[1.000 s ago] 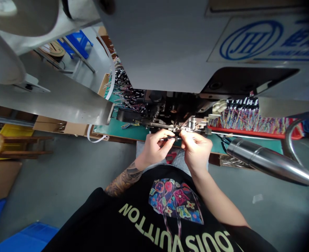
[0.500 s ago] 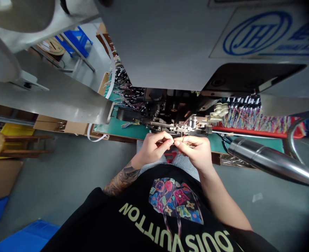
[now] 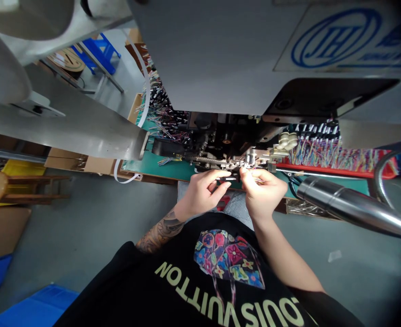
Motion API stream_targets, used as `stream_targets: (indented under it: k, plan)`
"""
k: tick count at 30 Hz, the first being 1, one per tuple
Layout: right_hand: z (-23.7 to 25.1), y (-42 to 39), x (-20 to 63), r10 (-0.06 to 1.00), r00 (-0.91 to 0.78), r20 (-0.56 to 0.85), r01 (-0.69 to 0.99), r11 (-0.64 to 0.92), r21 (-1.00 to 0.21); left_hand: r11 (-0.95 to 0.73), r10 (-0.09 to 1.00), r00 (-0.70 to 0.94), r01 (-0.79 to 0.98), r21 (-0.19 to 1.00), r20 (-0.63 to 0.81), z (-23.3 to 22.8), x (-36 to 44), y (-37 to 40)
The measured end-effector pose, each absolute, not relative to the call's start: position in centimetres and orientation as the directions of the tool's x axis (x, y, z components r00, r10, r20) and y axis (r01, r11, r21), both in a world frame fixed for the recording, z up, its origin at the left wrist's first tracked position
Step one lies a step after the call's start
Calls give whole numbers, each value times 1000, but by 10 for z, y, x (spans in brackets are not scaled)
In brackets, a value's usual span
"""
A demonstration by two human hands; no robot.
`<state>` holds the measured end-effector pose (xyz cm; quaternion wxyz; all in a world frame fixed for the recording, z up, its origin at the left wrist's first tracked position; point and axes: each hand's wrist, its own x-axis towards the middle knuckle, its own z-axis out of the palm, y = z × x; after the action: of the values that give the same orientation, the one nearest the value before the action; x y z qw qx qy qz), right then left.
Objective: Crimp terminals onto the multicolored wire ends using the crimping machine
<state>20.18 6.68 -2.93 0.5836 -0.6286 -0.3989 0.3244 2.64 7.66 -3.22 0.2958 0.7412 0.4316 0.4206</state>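
Observation:
My left hand [image 3: 203,190] and my right hand [image 3: 262,188] meet at the front of a grey machine [image 3: 221,59], just below its metal tooling [image 3: 234,161]. Between the fingertips of both hands is a small dark connector with thin wires [image 3: 228,178], pinched from either side and held up against the tooling. My left thumb and forefinger close on its left end, my right fingers on its right end. The wires themselves are too fine to make out well.
A red tray of several coloured wire bundles [image 3: 333,159] lies to the right on the green bench mat [image 3: 159,165]; more wire bundles [image 3: 159,113] lie at the back left. A shiny metal lamp arm [image 3: 350,206] crosses the right. A wooden stool [image 3: 2,188] and blue crates [image 3: 37,309] stand at left.
Both hands drew back slightly from the tooling half a second ago, fingertips together, and have now moved up to the tooling again with the small connector.

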Motion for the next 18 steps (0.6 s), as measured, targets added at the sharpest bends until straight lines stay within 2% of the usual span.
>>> stream_targets:
  k: [18]
  plan:
    - [-29, 70, 198, 890, 456, 26, 84, -13, -996, -445, 895, 229, 388, 807, 383, -28, 27, 75]
